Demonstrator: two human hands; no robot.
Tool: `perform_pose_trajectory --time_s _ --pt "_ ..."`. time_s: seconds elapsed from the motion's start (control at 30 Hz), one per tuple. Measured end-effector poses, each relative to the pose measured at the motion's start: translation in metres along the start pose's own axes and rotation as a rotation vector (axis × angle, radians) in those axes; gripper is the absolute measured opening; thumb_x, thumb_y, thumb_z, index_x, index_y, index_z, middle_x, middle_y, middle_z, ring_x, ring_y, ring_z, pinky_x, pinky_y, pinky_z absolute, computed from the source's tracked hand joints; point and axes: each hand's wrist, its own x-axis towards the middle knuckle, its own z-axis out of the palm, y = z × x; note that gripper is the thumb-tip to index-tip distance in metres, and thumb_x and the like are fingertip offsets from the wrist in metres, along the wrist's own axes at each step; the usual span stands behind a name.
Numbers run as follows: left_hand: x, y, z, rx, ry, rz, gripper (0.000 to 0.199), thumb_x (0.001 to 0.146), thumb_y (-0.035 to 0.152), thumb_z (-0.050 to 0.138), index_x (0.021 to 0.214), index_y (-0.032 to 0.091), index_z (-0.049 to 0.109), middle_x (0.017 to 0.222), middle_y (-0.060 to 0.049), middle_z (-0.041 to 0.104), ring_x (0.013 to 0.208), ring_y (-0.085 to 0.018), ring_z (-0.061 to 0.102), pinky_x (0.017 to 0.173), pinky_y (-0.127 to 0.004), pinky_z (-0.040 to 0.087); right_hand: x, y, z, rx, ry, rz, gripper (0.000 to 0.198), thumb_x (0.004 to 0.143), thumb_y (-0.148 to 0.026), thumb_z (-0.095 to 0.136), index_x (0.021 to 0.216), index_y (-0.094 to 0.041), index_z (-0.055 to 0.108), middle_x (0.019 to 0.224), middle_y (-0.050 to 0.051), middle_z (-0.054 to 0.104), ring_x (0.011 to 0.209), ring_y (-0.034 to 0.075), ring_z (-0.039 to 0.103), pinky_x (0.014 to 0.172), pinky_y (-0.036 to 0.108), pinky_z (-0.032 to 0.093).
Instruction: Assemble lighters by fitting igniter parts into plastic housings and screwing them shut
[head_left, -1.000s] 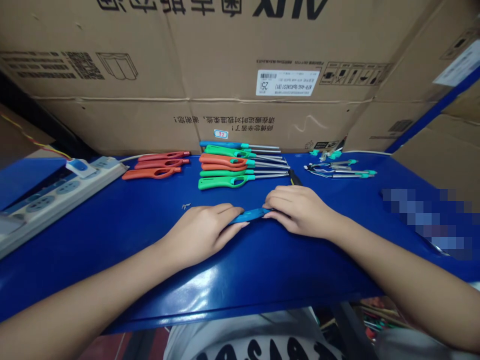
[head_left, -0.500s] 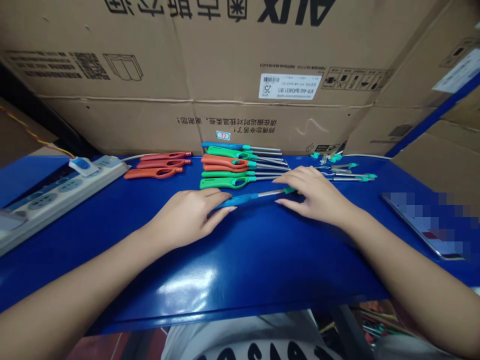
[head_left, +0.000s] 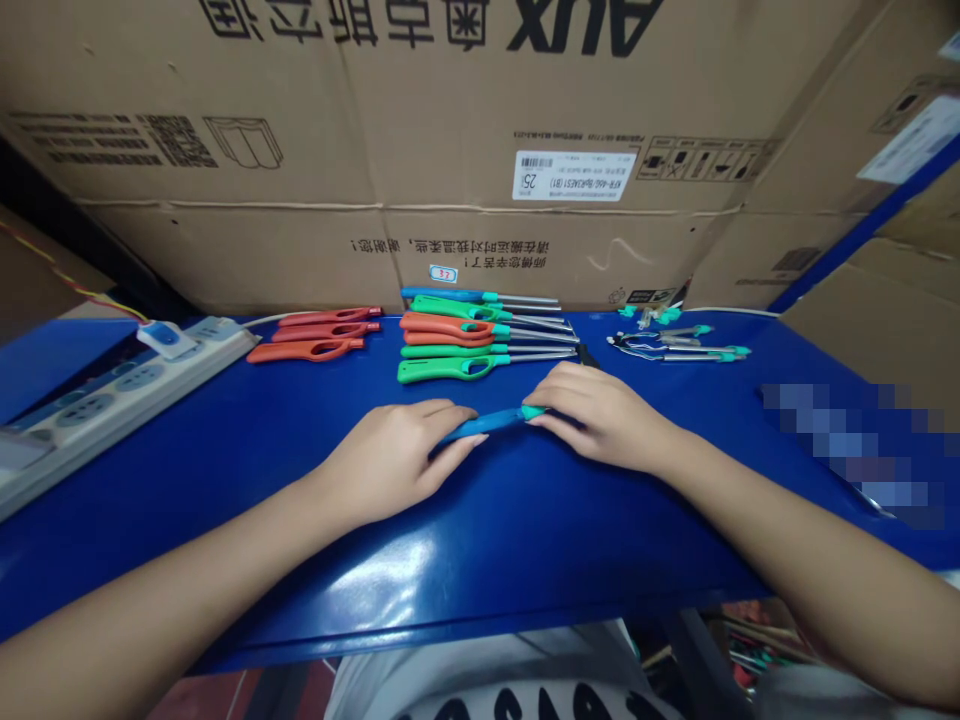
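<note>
Gripping blue handle (head_left: 487, 424) in left hand (head_left: 397, 452), pinching teal piece (head_left: 532, 411) at its other end in right hand (head_left: 604, 418), holding handle over table (head_left: 517, 540), in front of lighters (head_left: 446, 323), well right of power strip (head_left: 112, 394)

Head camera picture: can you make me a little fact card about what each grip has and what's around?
Left grip: holding a blue handle
Right grip: pinching a teal piece at the handle's end
Table left: white power strip, three reddish handles
Table middle: green, orange and blue handles with metal tubes
Table right: metal rods with teal ends
Behind: cardboard, upside-down printing
</note>
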Motion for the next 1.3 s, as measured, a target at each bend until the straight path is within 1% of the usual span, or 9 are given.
perform_pose_trajectory --time_s 0.17,0.3,0.5,0.63,0.73,0.93,1.07,1.17,1.3 --pt "0.0 0.002 0.002 -0.098 -0.028 -0.042 0.034 0.104 0.042 0.046 0.119 0.021 0.069 0.113 -0.005 0.076 0.098 -0.023 0.073 0.083 -0.033 0.056 -0.001 0.0 0.004 0.035 -0.024 0.007 0.022 0.101 -0.03 0.056 0.112 -0.017 0.069 0.099 0.011 0.073 0.092 0.021 0.064 0.084 0.037 0.055" --pt "0.0 0.002 0.003 -0.19 -0.032 -0.05 0.032 0.104 0.041 0.048 0.115 0.02 0.07 0.107 -0.005 0.076 0.095 -0.022 0.072 0.082 -0.031 0.054 -0.003 0.001 0.004 -0.04 -0.046 -0.064 0.024 0.103 -0.027 0.052 0.113 -0.015 0.069 0.097 0.012 0.073 0.089 0.021 0.062 0.082 0.036 0.054" --pt "0.003 0.005 0.004 -0.402 -0.064 -0.107 0.036 0.102 0.042 0.051 0.085 0.018 0.072 0.075 0.0 0.071 0.065 -0.014 0.063 0.061 -0.024 0.044 -0.001 -0.01 0.006 -0.118 0.02 -0.194 0.02 0.102 -0.016 0.049 0.108 -0.009 0.066 0.087 0.014 0.071 0.079 0.02 0.056 0.072 0.034 0.052" --pt "0.005 0.005 0.005 -0.518 -0.08 -0.179 0.04 0.101 0.044 0.053 0.08 0.017 0.074 0.066 0.002 0.068 0.053 -0.01 0.052 0.05 -0.022 0.034 -0.001 -0.011 0.005 -0.153 0.045 -0.224 0.018 0.101 -0.013 0.048 0.108 -0.007 0.064 0.086 0.014 0.07 0.078 0.021 0.055 0.072 0.035 0.052" --pt "0.004 0.005 0.005 -0.537 -0.09 -0.192 0.041 0.101 0.045 0.053 0.079 0.017 0.074 0.064 0.003 0.066 0.052 -0.009 0.049 0.048 -0.022 0.032 -0.001 -0.012 0.005 -0.192 0.038 -0.237 0.019 0.101 -0.012 0.046 0.109 -0.009 0.063 0.085 0.013 0.069 0.078 0.021 0.055 0.072 0.035 0.052" --pt "-0.003 0.016 0.006 -0.342 0.03 -0.079 0.031 0.102 0.036 0.053 0.086 0.016 0.072 0.074 0.0 0.069 0.064 -0.013 0.062 0.061 -0.024 0.043 -0.002 -0.016 0.004 -0.205 0.025 -0.24 0.018 0.098 -0.007 0.047 0.107 -0.008 0.062 0.084 0.014 0.068 0.079 0.021 0.054 0.072 0.036 0.053" --pt "-0.01 0.024 0.009 -0.214 0.117 0.0 0.025 0.102 0.03 0.051 0.103 0.015 0.071 0.089 -0.003 0.075 0.073 -0.017 0.07 0.066 -0.026 0.05 -0.002 -0.019 0.001 -0.187 0.041 -0.252 0.018 0.095 -0.004 0.049 0.107 -0.006 0.062 0.085 0.015 0.068 0.08 0.022 0.054 0.073 0.037 0.053" --pt "-0.013 0.027 0.012 -0.089 0.199 0.06 0.025 0.101 0.028 0.052 0.112 0.013 0.07 0.095 -0.006 0.076 0.073 -0.019 0.073 0.063 -0.029 0.053 -0.002 -0.02 0.0 -0.186 0.046 -0.252 0.019 0.095 -0.004 0.049 0.108 -0.006 0.063 0.085 0.015 0.069 0.08 0.023 0.055 0.073 0.038 0.053" --pt "-0.016 0.029 0.016 0.059 0.263 0.12 0.025 0.1 0.026 0.053 0.112 0.01 0.068 0.091 -0.007 0.077 0.07 -0.023 0.074 0.057 -0.033 0.056 -0.002 -0.021 0.001 -0.147 0.045 -0.243 0.02 0.095 -0.004 0.049 0.107 -0.005 0.064 0.084 0.015 0.068 0.08 0.023 0.055 0.074 0.037 0.053"
